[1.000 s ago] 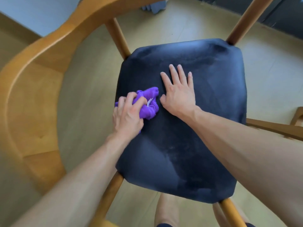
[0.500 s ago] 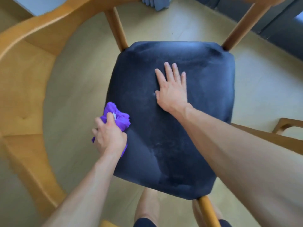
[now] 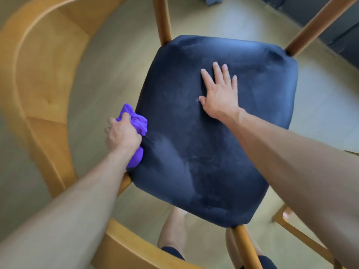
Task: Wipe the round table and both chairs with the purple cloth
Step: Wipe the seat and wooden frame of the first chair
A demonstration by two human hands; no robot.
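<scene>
We note the left hand (image 3: 122, 135) gripping the bunched purple cloth (image 3: 136, 124) against the left edge of the chair's dark seat (image 3: 194, 162). The right hand (image 3: 220, 95) lies flat on the seat, fingers (image 3: 217, 69) straight.

Purple cloth (image 3: 136, 123) partly under hand (image 3: 122, 134)

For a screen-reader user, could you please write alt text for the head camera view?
A person's left hand grips a bunched purple cloth at the left edge of a dark blue chair seat, while the right hand presses flat on the cushion. Wooden chair legs stand on a pale floor.
</scene>
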